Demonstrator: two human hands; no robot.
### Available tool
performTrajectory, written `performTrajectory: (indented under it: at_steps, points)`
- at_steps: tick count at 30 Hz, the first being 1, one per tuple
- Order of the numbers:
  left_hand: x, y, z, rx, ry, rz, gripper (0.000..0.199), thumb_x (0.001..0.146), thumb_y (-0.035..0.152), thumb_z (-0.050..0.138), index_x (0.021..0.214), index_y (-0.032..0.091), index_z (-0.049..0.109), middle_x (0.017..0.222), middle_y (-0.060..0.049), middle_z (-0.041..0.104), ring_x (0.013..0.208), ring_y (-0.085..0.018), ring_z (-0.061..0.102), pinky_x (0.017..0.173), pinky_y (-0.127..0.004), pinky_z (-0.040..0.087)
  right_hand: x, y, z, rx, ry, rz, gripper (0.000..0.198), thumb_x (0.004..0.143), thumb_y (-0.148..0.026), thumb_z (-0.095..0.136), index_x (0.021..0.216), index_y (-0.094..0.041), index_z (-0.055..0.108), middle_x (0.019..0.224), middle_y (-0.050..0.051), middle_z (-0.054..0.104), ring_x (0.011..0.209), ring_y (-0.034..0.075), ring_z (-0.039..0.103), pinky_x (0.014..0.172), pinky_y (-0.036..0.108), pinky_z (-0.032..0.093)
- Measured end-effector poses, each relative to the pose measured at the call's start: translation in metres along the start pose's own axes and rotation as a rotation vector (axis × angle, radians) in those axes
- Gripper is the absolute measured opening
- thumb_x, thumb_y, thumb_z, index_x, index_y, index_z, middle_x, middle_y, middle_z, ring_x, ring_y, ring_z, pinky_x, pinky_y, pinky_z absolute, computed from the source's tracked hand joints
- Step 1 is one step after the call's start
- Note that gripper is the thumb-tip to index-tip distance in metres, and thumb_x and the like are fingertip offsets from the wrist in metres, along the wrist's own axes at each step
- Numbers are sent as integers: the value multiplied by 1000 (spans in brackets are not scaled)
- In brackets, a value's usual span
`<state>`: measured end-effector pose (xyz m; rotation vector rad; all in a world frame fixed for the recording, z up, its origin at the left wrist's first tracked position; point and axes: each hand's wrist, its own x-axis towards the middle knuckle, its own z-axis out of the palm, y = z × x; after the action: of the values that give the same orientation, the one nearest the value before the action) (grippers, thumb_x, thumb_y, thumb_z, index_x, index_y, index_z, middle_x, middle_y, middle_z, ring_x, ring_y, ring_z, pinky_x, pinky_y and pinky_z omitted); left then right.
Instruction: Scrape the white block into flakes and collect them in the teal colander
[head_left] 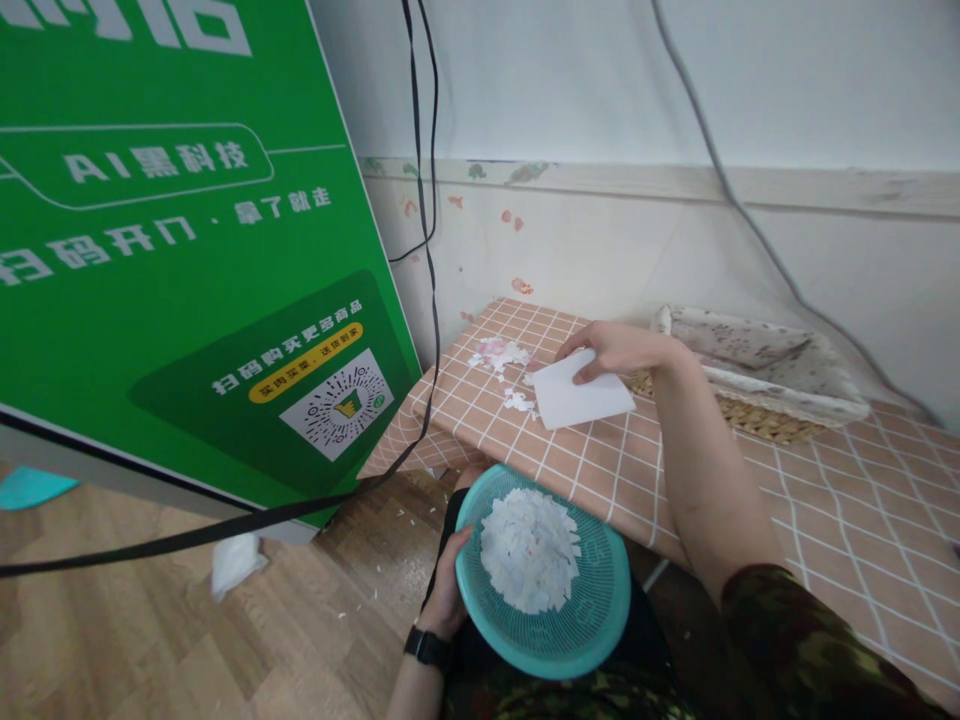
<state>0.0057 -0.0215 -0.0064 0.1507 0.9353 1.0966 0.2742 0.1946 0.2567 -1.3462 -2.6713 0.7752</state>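
My left hand (451,588) grips the left rim of a teal plastic basket (517,650), which rests on my lap below the table edge. A heap of small white paper scraps (529,550) fills its middle. Over the table, my right hand (611,350) is closed on a white sheet of card or stiff paper (577,395), thumb on top of it. Just left of the sheet lie loose paper scraps (498,353), some of them pinkish, and a smaller group of white scraps (519,400). The fingers under the sheet are partly hidden.
A checked tablecloth (795,500) covers the table. Behind my right arm stands a lined wicker basket (772,375). On the left is a green cabinet (187,250), with a black strap (431,330) hanging in front. A white plastic bag (237,563) lies on the wooden floor.
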Motion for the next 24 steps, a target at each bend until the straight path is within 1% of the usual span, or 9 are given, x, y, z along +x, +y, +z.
performTrajectory:
  at_steps: [2,4,9,12,15,20,24]
  points:
    - [-1,0,0,-7,7,4,28,72,35,65,85,11,70,75,-8,72,75,-23,64,74,-33,47,6,-2,4,11,-6,-35,48,62,-26,65,109,-20,66,103,4,68,87,22,61,74,30,47]
    - [-1,0,0,-10,0,7,29,72,36,65,86,11,70,75,-8,71,76,-23,64,74,-33,47,10,-1,6,5,0,-30,47,62,-25,65,109,-21,67,104,5,67,88,23,61,75,31,48]
    - [-2,0,1,0,-15,1,29,73,36,64,87,11,71,75,-7,72,76,-22,64,74,-33,47,6,13,3,-4,22,112,46,63,-25,63,108,-18,67,96,7,69,82,22,63,69,30,50]
    - [-1,0,1,14,-1,-2,30,74,37,63,87,11,71,74,-7,72,73,-22,65,73,-32,47,-1,15,-1,-5,33,159,44,64,-24,61,106,-17,68,93,7,70,79,22,63,65,29,51]
    - [-1,0,1,22,14,5,30,73,36,64,87,11,70,75,-7,72,69,-21,65,72,-32,47,-3,10,-3,-4,68,143,43,64,-24,60,106,-17,68,95,6,69,80,22,63,66,29,51]
    - [-2,0,1,16,3,-20,31,73,38,64,88,12,70,76,-7,73,74,-22,65,74,-32,47,6,-2,2,-6,115,112,49,65,-24,60,113,-18,64,100,7,68,83,22,62,66,30,51]
    - [-2,0,0,16,13,-23,32,73,38,64,89,11,70,74,-7,72,75,-24,65,75,-34,47,7,0,4,-32,110,105,50,65,-23,59,114,-18,63,99,6,68,83,22,62,67,30,51]
